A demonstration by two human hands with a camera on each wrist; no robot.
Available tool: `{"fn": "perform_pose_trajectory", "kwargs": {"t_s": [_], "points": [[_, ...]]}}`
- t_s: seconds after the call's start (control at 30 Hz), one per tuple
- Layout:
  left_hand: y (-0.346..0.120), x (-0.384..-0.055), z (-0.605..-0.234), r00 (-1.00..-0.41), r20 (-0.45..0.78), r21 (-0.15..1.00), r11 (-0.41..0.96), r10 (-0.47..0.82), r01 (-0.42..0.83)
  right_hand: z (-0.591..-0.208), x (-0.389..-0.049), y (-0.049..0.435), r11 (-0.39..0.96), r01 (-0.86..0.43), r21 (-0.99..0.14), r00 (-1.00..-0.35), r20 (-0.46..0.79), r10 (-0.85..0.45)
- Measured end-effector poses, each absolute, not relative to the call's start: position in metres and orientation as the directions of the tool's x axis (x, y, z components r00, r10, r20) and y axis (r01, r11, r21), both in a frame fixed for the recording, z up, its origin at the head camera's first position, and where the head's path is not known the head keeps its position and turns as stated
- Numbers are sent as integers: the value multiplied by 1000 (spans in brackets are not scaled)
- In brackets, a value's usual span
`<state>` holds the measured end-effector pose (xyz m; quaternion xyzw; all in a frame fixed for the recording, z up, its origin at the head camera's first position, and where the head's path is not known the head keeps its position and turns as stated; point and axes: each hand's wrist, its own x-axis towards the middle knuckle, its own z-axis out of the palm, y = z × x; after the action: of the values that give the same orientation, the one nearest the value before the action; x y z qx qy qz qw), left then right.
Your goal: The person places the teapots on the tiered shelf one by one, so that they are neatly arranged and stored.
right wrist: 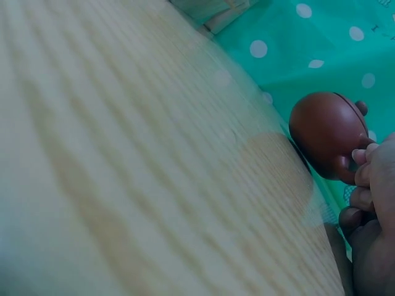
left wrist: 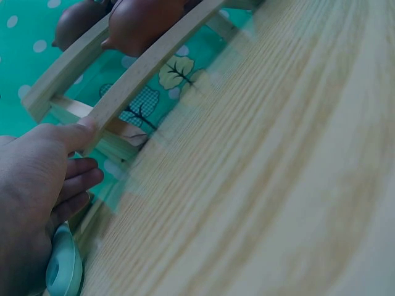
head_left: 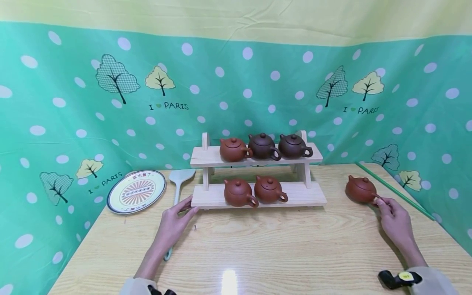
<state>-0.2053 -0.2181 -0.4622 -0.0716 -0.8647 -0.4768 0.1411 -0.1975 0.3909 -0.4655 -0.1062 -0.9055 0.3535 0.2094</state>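
Observation:
My right hand (head_left: 397,221) pinches the handle of a reddish-brown teapot (head_left: 360,189) at the right of the table; in the right wrist view the teapot (right wrist: 327,134) shows its rounded body, and whether its base touches the table I cannot tell. At the left end of a two-tier wooden shelf (head_left: 210,197), my left hand (head_left: 176,221) holds the lower board's corner with thumb and forefinger. Its other fingers (left wrist: 81,182) hang loosely below the board. Two reddish-brown teapots, one left (head_left: 237,192) and one right (head_left: 268,189), stand on the lower board.
On the upper board are a reddish-brown teapot (head_left: 233,150) and two dark ones, middle (head_left: 261,146) and right (head_left: 292,146). A patterned plate (head_left: 137,191) and a pale spatula (head_left: 181,176) lie left of the shelf. A green stick (head_left: 394,190) lies along the right edge. Green cloth hangs behind.

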Motion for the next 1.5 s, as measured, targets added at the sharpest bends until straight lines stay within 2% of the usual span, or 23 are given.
{"fn": "perform_pose_trajectory", "kwargs": {"t_s": [0.93, 1.5], "points": [[-218, -204, -463, -949, 316, 796, 547, -9, 259, -455, -191, 381, 704, 7, -710, -893, 313, 324], [-219, -205, -463, -953, 304, 807, 534, -9, 252, -447, -186, 370, 687, -86, -721, -893, 362, 268]]}}
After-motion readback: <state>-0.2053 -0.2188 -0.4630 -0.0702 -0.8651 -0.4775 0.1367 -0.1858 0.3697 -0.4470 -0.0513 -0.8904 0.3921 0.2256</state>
